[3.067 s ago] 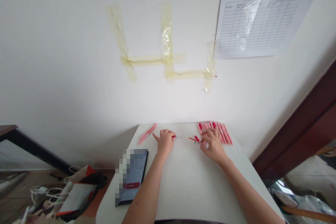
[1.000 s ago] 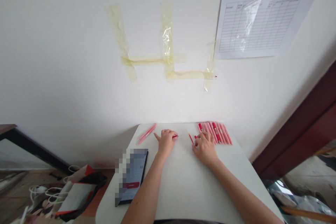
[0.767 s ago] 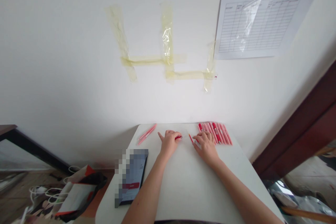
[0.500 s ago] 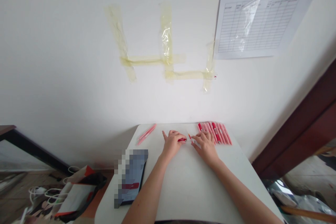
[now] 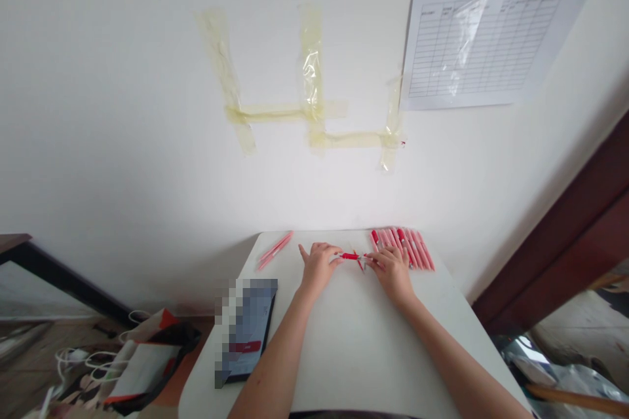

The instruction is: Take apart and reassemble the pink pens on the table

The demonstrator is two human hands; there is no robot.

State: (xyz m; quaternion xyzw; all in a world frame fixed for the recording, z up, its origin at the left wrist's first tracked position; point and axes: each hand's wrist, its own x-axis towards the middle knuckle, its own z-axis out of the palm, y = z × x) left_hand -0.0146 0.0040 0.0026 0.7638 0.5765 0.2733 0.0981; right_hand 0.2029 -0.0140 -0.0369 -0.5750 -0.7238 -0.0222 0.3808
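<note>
Pen: the red pen spans the gap between the hands, above the worktop; half a second ago it sat mostly within the left grasp, apart from the right.
Left hand: fingers gripping the pen's left end, having slid from its other end.
Right hand: shifted slightly rightward; fingers pinched at the pen's pale right end.
Refill: thin and red, on the worktop, partly behind the pen.
Pen row: unmoved, just beyond the right hand.
Two pens: unchanged, left of the left hand.
Tablet: same place, beside the left forearm.
</note>
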